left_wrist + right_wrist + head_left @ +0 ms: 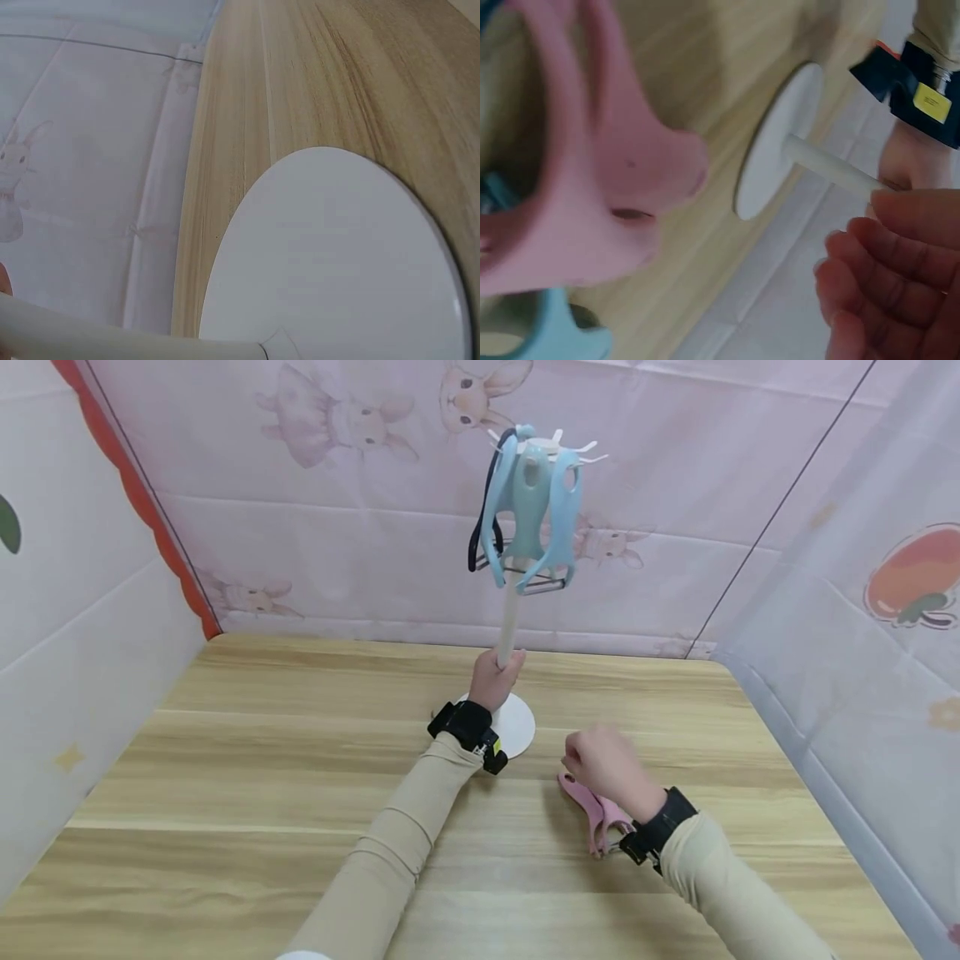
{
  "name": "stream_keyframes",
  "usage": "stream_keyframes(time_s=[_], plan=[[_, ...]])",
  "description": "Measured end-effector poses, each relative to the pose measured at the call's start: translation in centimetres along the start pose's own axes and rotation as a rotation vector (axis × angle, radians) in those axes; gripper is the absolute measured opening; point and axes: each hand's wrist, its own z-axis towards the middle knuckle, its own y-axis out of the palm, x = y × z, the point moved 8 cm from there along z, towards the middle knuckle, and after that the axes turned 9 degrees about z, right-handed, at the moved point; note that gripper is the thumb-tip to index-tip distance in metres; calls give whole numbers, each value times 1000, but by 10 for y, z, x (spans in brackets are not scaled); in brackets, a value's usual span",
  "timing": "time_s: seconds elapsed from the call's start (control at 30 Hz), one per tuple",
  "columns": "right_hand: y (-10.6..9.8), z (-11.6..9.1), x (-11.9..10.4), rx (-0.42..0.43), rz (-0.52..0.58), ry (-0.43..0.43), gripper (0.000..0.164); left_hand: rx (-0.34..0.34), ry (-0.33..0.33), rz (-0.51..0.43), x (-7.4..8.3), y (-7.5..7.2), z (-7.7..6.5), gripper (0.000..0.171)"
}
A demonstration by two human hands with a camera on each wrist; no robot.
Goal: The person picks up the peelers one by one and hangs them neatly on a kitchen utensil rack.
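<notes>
My left hand [492,681] grips the white pole [508,622] of a stand, low down above its round white base [516,731]. Up on the stand's hooks [588,447] hang light blue peelers [564,514], a teal peeler [530,502] and a black peeler [480,531]. My right hand [606,764] hovers over pink peelers [587,806] on the table. In the right wrist view its fingers [900,259] are loosely bent with nothing in them. That view shows the pink peelers close up, with a light blue peeler [566,334] beside them, mostly out of frame.
The wood-grain table [300,760] ends at a rabbit-printed cloth wall [337,568] behind the stand. Cloth walls also rise at the left [90,635] and right [847,635]. The hanging peelers stick out around the top of the stand.
</notes>
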Motion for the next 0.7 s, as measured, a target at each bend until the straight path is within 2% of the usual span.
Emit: stream_keyframes(time_s=[0.13, 0.3, 0.43, 0.6, 0.7], plan=[[14, -7, 5, -74, -29, 47, 28, -5, -9, -3, -1, 1, 1, 36], [29, -15, 18, -140, -7, 180, 43, -8, -5, -8, -1, 1, 1, 36], [40, -21, 26, -196, 20, 256, 37, -10, -5, -11, -2, 1, 0, 36], [45, -23, 29, -209, 1, 270, 24, -9, -6, -8, -2, 1, -1, 35], [46, -23, 29, -183, -4, 278, 30, -8, -2, -4, -1, 1, -1, 35]])
